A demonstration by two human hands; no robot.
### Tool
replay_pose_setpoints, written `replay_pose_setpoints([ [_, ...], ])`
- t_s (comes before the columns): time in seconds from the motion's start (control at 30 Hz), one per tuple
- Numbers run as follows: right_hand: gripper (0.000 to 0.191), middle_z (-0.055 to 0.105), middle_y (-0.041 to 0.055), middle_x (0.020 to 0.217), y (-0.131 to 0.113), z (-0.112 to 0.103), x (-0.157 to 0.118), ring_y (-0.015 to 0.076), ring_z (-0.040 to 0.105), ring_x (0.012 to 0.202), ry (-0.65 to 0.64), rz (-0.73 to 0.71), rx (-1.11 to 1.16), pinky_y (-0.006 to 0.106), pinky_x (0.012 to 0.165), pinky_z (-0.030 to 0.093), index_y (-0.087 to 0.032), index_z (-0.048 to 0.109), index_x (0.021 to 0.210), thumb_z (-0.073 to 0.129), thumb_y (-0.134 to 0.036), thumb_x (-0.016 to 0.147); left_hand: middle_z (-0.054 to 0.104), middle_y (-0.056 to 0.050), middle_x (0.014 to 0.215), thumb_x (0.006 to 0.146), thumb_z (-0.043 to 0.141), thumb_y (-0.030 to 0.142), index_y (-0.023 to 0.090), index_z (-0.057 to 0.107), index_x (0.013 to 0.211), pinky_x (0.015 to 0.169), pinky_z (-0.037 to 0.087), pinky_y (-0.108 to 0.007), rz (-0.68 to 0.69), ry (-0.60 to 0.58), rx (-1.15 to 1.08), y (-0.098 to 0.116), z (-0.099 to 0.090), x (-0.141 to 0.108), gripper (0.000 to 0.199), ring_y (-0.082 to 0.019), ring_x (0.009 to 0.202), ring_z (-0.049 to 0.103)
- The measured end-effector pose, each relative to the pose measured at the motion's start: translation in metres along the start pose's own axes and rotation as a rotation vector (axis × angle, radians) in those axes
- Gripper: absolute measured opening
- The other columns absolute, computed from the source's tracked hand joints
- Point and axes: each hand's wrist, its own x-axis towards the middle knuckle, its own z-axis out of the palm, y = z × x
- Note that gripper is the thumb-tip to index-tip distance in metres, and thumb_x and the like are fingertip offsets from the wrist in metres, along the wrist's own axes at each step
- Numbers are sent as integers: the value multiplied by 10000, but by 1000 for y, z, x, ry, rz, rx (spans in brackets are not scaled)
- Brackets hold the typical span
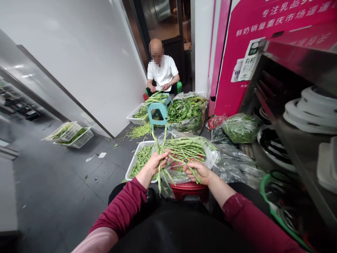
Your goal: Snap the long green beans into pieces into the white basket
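Several long green beans are gripped in my left hand, their ends sticking out above and below the fist. My right hand is closed around more green beans, whose ends hang below the fingers. Between and behind the hands, a heap of long green beans lies on a clear plastic bag. The bag rests on a red stool in front of my lap. Left of my left hand stands a white basket with short bean pieces in it.
Ahead, a person in white handles beans over a blue stool. Bagged leafy greens lie beside it. White baskets stand on the floor at left. A metal shelf with white lids and a green basket are close on my right.
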Motion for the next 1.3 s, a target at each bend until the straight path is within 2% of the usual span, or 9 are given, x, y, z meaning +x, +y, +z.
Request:
replay_pose_setpoints([
  [0.17,215,302,-73,443,-1,5,-1,54,206,355,138,-12,-126,203,361,160,-150,555,628,517,-353,684,466,70,526,696,640,352,139,504,726,316,198,-142,76,133,-18,6,-6,4,255,7,308,257],
  [0.37,201,396,-25,438,3,-5,13,100,370,456,744,-219,-819,234,456,242,-175,467,449,543,-211,631,485,36,428,683,645,370,124,541,577,354,266,-159,195,227,486,12,23,-7,287,-27,334,358],
  [0.43,213,448,-2,474,3,-9,18,126,435,525,854,-250,-853,240,497,275,-176,458,438,573,-203,616,527,22,464,678,645,382,123,552,583,359,276,-165,222,208,536,14,36,-10,292,-31,344,379],
  [0.53,219,475,-5,504,3,-9,19,129,456,492,793,-223,-685,241,482,312,-183,497,551,529,-330,709,521,27,467,690,626,410,125,533,594,343,257,-173,178,132,410,14,43,-7,315,-24,315,343],
  [0.73,285,528,-7,614,3,6,10,69,411,389,222,-33,-46,188,360,271,-153,566,824,533,-431,771,426,61,384,691,623,408,135,497,569,314,206,-174,71,110,292,-10,31,12,324,-24,282,286],
  [0.9,214,396,-68,502,1,7,4,25,259,315,115,27,38,165,326,161,-138,575,872,535,-336,802,406,56,367,695,609,418,141,484,526,328,203,-187,87,159,425,-25,32,20,348,-38,283,299],
  [1.07,197,449,-62,543,3,10,9,26,261,305,246,-51,16,183,317,152,-160,548,789,531,-356,773,486,38,468,704,580,379,153,493,581,404,295,-195,123,166,620,-30,32,30,271,-66,380,395],
  [1.17,172,407,-73,470,8,7,22,37,265,297,507,-193,-161,194,321,153,-171,504,654,542,-322,726,543,21,546,682,588,265,157,557,634,516,354,-204,244,293,915,-40,36,36,121,-97,512,478],
  [1.3,176,371,-77,400,10,-6,41,60,297,308,804,-331,-346,208,333,181,-190,448,596,558,-300,679,589,-1,599,653,629,257,172,603,640,565,377,-216,283,248,985,-57,50,42,90,-128,593,526],
])
